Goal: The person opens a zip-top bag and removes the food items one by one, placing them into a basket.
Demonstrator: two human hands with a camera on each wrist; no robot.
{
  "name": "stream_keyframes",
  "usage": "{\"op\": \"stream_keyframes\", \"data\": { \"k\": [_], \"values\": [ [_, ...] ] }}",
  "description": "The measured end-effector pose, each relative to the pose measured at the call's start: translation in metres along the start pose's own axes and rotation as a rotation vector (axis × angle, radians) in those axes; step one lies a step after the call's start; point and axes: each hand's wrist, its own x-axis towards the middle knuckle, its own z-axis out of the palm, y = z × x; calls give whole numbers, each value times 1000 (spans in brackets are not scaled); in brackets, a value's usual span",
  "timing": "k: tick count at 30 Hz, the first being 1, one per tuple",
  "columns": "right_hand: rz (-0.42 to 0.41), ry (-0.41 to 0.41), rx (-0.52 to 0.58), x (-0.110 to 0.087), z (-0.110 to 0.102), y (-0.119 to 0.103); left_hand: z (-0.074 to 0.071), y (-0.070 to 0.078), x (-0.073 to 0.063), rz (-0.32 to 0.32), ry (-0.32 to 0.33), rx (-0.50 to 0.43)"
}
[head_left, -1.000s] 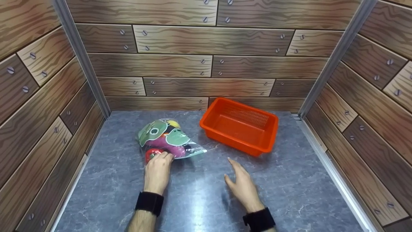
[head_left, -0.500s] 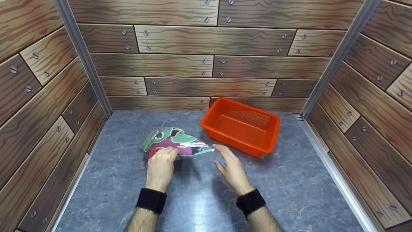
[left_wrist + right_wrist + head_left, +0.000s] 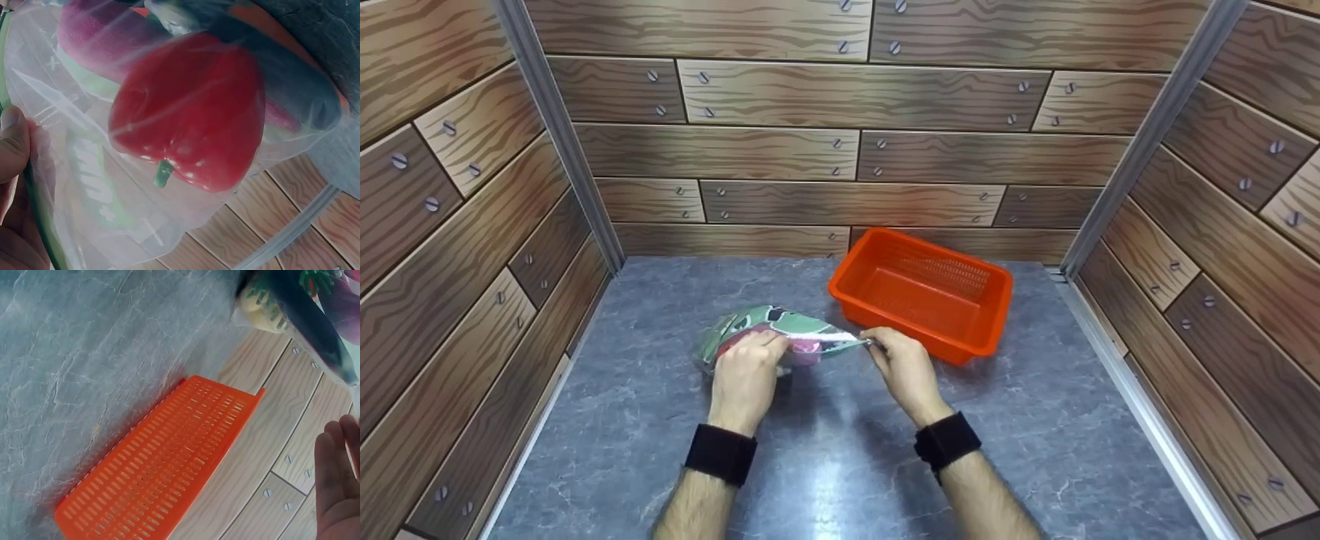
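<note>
A clear zip bag (image 3: 802, 326) with green printing is held up between my two hands, bulging at its left end. My left hand (image 3: 744, 379) pinches its near top edge; in the left wrist view the thumb (image 3: 14, 140) lies against the green strip. My right hand (image 3: 906, 371) pinches the bag's right corner. Through the plastic show a red toy bell pepper (image 3: 191, 112) with a green stem, a long purple-pink piece (image 3: 107, 39) and a dark elongated piece (image 3: 281, 79). A pale yellow piece (image 3: 261, 312) shows in the right wrist view.
An orange plastic basket (image 3: 919, 341) with slotted sides stands behind my right hand, near the back wall. Wood-patterned panels (image 3: 772, 154) enclose the grey marbled table (image 3: 607, 450) at the back and both sides.
My right hand has moved left and up to the bag's corner and now pinches it. My left hand has shifted right and up, and the bag has tipped and stretched out between the hands.
</note>
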Motion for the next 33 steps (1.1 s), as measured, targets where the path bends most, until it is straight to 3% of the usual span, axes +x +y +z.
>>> {"op": "stream_keyframes", "data": {
  "k": [9,16,22,28,33],
  "values": [
    [76,-6,76,5,-28,-2,1,1,10,-25,41,-61],
    [142,52,166,12,-55,-16,-12,4,23,-32,85,-133],
    [199,157,342,19,-70,-30,-25,7,35,-37,142,-188],
    [263,242,519,23,-75,-40,-36,12,39,-52,109,-244],
    [298,250,562,23,-76,-47,-39,21,41,-46,42,-283]
  ]
}}
